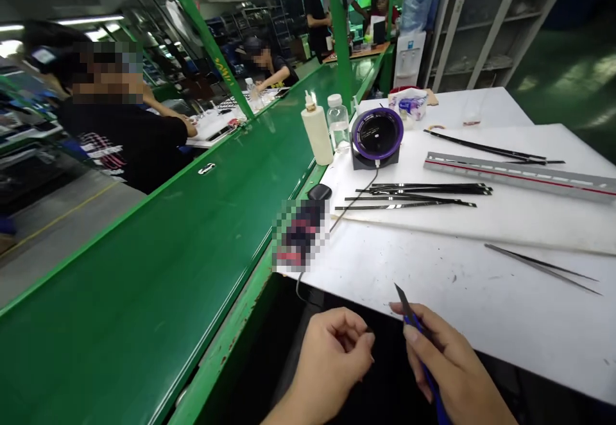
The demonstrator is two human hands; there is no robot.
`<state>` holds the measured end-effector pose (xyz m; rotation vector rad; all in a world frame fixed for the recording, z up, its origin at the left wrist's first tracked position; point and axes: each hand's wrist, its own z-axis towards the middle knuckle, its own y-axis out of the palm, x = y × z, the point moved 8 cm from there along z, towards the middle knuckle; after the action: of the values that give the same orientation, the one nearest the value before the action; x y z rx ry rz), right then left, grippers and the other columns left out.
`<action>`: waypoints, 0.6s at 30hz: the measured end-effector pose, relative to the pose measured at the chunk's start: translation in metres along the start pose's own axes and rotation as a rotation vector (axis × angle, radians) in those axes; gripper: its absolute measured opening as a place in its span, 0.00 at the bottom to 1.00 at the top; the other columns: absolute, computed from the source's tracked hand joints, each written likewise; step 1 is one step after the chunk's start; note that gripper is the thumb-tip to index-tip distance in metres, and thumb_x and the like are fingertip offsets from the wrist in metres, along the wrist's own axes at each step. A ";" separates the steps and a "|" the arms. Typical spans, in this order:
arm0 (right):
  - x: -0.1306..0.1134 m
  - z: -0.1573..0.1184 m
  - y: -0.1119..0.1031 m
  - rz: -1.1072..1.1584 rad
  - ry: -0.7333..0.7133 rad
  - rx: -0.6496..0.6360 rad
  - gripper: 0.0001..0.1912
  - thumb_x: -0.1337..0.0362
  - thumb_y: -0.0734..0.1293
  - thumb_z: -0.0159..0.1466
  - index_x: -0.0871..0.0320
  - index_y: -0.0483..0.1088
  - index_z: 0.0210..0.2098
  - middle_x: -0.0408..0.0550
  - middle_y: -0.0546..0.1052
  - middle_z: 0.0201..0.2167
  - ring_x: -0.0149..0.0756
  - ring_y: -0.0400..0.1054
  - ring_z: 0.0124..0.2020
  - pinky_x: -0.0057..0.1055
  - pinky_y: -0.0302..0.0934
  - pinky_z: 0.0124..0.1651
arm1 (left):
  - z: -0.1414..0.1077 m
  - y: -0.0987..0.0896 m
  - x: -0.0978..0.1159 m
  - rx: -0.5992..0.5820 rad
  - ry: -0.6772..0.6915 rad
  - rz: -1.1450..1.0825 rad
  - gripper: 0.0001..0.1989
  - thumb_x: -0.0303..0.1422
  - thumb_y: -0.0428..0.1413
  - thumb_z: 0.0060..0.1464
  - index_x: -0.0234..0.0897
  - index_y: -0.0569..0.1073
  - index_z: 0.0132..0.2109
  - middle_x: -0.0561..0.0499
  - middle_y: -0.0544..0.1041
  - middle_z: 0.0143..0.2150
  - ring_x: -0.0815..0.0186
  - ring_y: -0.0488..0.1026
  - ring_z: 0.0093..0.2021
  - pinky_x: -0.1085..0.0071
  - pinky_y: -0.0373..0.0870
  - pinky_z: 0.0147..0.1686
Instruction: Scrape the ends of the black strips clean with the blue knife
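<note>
In my right hand (445, 354) is a blue utility knife (424, 364), its dark blade pointing up and to the left. My left hand (337, 357) is closed, thumb against curled fingers, just off the table's front edge; anything in the pinch is too small or hidden to make out. The hands are apart, with the knife tip between them and the table. A pair of tweezers (539, 268) lies on the white table (409, 258) beyond my right hand. Several thin black glossy strips (423, 189) lie farther back on a white sheet (520, 223).
A grey ruler (520, 174) lies at the right. A round purple-rimmed fan (376, 134), a squeeze bottle (316, 131) and a clear bottle (338, 124) stand at the back. A green conveyor side (158, 264) runs along the left; co-workers (125, 123) sit beyond it.
</note>
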<state>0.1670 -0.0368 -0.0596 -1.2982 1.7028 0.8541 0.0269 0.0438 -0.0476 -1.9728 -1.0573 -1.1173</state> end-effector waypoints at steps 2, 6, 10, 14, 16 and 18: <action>0.001 0.001 0.007 0.085 0.009 -0.003 0.27 0.43 0.61 0.65 0.58 0.62 0.52 0.34 0.61 0.17 0.29 0.55 0.17 0.26 0.53 0.20 | -0.004 0.013 0.001 -0.059 -0.029 -0.095 0.10 0.35 0.62 0.43 0.35 0.69 0.26 0.53 0.71 0.17 0.72 0.64 0.15 0.77 0.61 0.15; -0.003 0.008 0.018 0.073 -0.011 -0.081 0.23 0.43 0.63 0.63 0.58 0.65 0.33 0.33 0.59 0.13 0.25 0.50 0.14 0.24 0.47 0.18 | -0.002 0.035 -0.005 -0.206 -0.072 -0.409 0.16 0.41 0.64 0.43 0.35 0.67 0.28 0.54 0.71 0.18 0.75 0.61 0.12 0.79 0.56 0.13; -0.004 0.013 0.021 0.024 -0.030 -0.148 0.21 0.45 0.64 0.64 0.58 0.65 0.31 0.33 0.59 0.13 0.25 0.49 0.14 0.24 0.45 0.18 | 0.004 0.036 -0.013 -0.219 -0.071 -0.608 0.16 0.41 0.64 0.43 0.34 0.68 0.28 0.55 0.70 0.18 0.78 0.58 0.12 0.81 0.49 0.12; -0.006 0.016 0.020 0.033 -0.016 -0.122 0.21 0.44 0.63 0.64 0.58 0.65 0.34 0.33 0.59 0.14 0.25 0.49 0.15 0.24 0.47 0.19 | 0.005 0.043 -0.020 -0.285 -0.138 -0.755 0.13 0.37 0.64 0.42 0.34 0.70 0.27 0.55 0.69 0.18 0.78 0.57 0.12 0.80 0.47 0.12; -0.009 0.017 0.019 0.006 -0.025 -0.117 0.21 0.45 0.64 0.64 0.58 0.65 0.34 0.34 0.60 0.15 0.26 0.50 0.16 0.24 0.48 0.20 | 0.005 0.048 -0.022 -0.318 -0.181 -0.798 0.12 0.36 0.65 0.41 0.34 0.71 0.27 0.55 0.69 0.17 0.78 0.57 0.11 0.80 0.47 0.12; -0.014 0.017 0.020 -0.032 -0.045 -0.140 0.19 0.47 0.64 0.65 0.58 0.65 0.33 0.36 0.63 0.17 0.26 0.52 0.17 0.25 0.50 0.21 | 0.004 0.051 -0.024 -0.338 -0.225 -0.829 0.12 0.36 0.65 0.40 0.33 0.71 0.27 0.54 0.69 0.18 0.78 0.57 0.11 0.80 0.46 0.11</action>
<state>0.1533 -0.0109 -0.0537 -1.3849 1.6072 0.9910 0.0650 0.0141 -0.0771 -1.9747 -2.0285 -1.5933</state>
